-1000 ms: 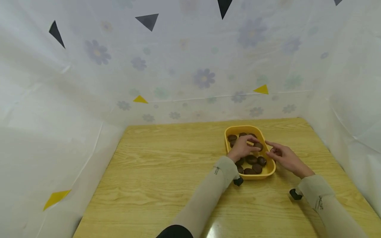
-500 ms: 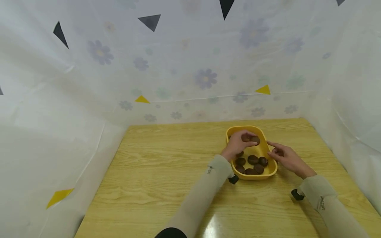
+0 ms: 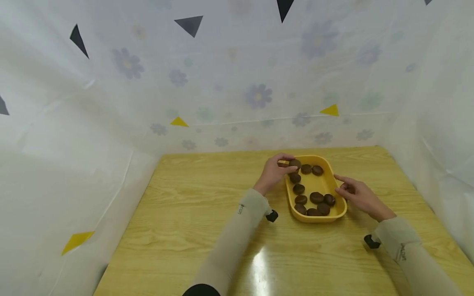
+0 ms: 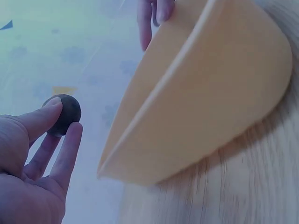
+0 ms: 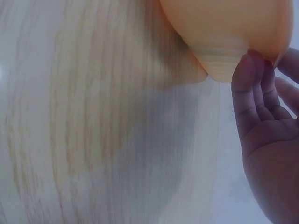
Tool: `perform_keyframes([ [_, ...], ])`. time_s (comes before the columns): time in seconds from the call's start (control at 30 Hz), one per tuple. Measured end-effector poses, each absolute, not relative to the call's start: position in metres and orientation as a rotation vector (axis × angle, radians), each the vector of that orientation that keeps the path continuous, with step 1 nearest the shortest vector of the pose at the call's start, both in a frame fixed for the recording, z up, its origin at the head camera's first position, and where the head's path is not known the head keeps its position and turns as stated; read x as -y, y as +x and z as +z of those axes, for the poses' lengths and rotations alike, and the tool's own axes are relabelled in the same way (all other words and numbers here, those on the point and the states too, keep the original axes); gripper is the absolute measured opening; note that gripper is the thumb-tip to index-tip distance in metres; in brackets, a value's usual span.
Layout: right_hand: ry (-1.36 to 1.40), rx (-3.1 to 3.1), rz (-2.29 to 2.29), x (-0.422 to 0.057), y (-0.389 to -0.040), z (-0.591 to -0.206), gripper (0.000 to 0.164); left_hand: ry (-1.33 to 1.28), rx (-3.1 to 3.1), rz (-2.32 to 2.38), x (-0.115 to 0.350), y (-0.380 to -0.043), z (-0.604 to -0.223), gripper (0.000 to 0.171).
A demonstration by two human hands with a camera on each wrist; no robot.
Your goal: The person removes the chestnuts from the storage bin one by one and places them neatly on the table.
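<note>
Chestnuts (image 3: 316, 197) make eleven in plain sight: ten in one yellow tray (image 3: 319, 220), one in the left fingers. Largest around them, a pale flowered sheet (image 3: 229, 82) hangs from 9 through 12 to 3 o'clock. One wood-grained table (image 3: 177, 197) spreads below it. Two beige sleeves (image 3: 224, 242) reach in, from about 6 and 5 o'clock. The tray sits at the table's 2 o'clock.

Two hands are at the tray. The right hand (image 3: 361, 197) is at its 3 o'clock, thumb and index finger spread apart and touching the outer side, the other fingers bent inward. The left hand (image 3: 273, 174), at 10 o'clock, pinches the held chestnut (image 4: 70, 112) between thumb and fingertips; in the left wrist view it lies at 1 o'clock from the palm, apart from the tray.

Smaller still are five dark triangles (image 3: 190, 25), three yellow triangles (image 3: 179, 122) and two black wrist pieces (image 3: 272, 216). Inside the tray, single chestnuts lie at 11 and 12 o'clock, three run from 10 to 8, and five cluster from 7 to 4. Whatever is under the left fingers is hidden.
</note>
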State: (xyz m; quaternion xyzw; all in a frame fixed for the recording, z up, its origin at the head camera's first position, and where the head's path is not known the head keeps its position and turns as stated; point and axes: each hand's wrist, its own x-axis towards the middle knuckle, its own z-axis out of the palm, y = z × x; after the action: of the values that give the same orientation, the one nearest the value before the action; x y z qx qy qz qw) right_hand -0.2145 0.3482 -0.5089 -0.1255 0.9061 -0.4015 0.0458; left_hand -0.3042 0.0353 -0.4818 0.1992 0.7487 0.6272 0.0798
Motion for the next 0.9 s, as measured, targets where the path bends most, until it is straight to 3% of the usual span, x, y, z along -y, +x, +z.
perform_keyframes([
  [0.47, -0.366, -2.740, -1.261, -0.348, -0.213, -0.514, 0.064, 0.488, -2.314, 1.947, 0.045, -0.317, -0.488, 0.034],
  [0.9, -0.355, -2.728, -1.285, -0.344, -0.212, -0.515, 0.064, 0.371, -2.328, 1.897, 0.051, -0.319, -0.512, 0.038],
])
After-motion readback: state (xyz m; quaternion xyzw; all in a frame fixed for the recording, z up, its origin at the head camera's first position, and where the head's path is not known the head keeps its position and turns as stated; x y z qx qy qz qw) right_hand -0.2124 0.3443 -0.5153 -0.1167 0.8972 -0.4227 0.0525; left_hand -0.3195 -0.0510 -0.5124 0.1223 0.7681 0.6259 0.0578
